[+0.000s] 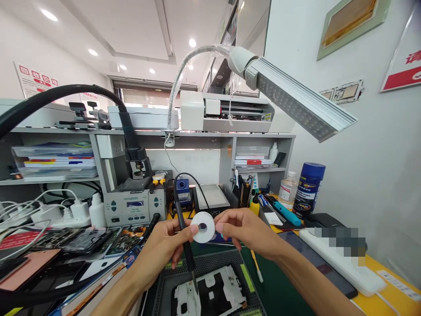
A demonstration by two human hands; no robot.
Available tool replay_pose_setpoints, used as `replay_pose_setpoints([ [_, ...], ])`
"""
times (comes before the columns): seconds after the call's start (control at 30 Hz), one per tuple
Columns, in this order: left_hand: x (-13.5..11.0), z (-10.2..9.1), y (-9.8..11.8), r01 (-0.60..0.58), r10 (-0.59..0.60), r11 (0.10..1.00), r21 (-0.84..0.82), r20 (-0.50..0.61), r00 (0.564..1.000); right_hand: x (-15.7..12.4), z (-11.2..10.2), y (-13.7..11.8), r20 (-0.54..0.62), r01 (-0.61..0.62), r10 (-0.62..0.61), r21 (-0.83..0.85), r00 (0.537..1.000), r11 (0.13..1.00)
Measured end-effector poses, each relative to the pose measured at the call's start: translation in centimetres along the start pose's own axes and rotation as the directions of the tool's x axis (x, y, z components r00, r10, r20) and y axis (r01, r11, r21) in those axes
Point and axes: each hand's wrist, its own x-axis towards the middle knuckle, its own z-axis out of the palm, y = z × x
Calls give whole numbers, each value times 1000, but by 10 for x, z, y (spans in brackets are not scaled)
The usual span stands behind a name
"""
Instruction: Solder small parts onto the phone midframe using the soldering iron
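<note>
A small white spool (208, 216) with a dark centre hole stands upright between my hands. My left hand (164, 243) pinches its left side, thumb on the front face. A black pen-shaped soldering iron (188, 256) with a cord slants through the fingers of that same hand. Its metal tip points down over a flat white-and-black metal part (226, 283), but I cannot tell whether it touches. My right hand (251, 230) has thumb and forefinger closed at the spool's right rim; any loose end between them is too small to see. The part lies on a grey perforated tray (164, 285).
A rework station (134, 206) stands back left, with circuit boards and phones in front. To the right are a blue spray can (309, 188), a white power strip (342, 263) and a dark tablet (315, 259). A swab (257, 267) lies beside the tray; a lamp (296, 96) hangs above.
</note>
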Motion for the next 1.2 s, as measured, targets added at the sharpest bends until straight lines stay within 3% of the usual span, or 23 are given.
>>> replay_pose_setpoints([
  [0.23,0,-2,-1,-34,34,998,58,-2,999,-2,-6,-1,-91,30,-32,-19,995,999],
  [0.47,0,-3,-1,-59,56,992,111,27,998,-3,-2,5,-2,40,-41,-43,999,998],
  [0.8,-4,1,6,-102,95,971,217,43,995,-2,-15,-1,-228,146,-155,-55,961,988],
  [1.03,-8,5,8,-193,188,928,318,47,981,-9,-10,-7,10,20,-19,-146,1000,989],
  [1.2,-12,7,6,-268,268,862,431,61,961,-8,-10,-5,19,10,-8,-128,1000,992],
])
